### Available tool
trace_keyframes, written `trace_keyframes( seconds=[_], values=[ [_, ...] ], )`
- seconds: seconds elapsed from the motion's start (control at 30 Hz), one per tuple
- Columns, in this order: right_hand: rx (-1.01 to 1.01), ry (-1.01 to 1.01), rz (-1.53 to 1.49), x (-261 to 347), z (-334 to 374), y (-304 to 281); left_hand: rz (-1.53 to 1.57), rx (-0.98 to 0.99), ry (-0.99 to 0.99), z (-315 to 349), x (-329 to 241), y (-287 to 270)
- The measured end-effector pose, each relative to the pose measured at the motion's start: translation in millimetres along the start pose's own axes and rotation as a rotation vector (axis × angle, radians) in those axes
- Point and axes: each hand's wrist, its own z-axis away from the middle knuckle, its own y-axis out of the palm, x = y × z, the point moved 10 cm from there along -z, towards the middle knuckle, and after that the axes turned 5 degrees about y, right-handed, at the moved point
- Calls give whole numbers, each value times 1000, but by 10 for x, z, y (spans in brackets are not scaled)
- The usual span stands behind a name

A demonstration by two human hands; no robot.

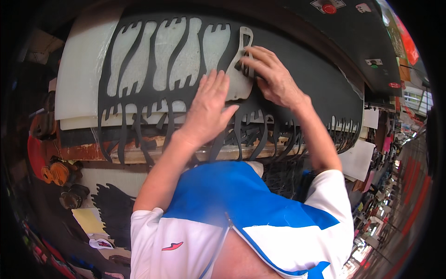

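Observation:
A pale metal cutting die (239, 80) with a narrow slotted upper end lies on a black sheet (297, 69). The sheet has a row of foot-like cut-out shapes to the left of the die, with the white board beneath showing through. My left hand (208, 104) is flat, fingers stretched out, its fingertips at the die's left edge. On the other side, my right hand (274, 76) reaches over the die's right edge with its fingers apart, the fingertips by the slot. Whether they press on the metal I cannot tell.
The white board (83, 69) sticks out at the left. Cut strips of the sheet (237, 135) hang over the near table edge. A dark machine beam with a red button (329, 8) spans the upper right. Black scraps (114, 211) lie at the lower left.

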Motion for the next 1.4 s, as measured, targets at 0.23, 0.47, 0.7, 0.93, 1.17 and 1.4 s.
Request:
trace_keyframes(
  seconds=[0.23,0.47,0.7,0.93,1.17,1.4],
  values=[
    [-325,356,-318,-703,276,250,-46,-217,126,-213,104,201],
    [-307,279,-272,-684,152,226,-80,-242,98,-320,105,204],
    [-343,314,-283,-638,166,0,-50,-243,118,-383,-55,53],
    [-650,408,-142,-519,1501,-984,299,-246,-34,143,-1030,-217],
    [-770,573,-295,-615,2533,-1277,-93,-324,147,815,-1821,598],
    [-1537,650,-637,-2184,4730,-2726,-179,-355,68,1037,-2195,983]
  ],
)
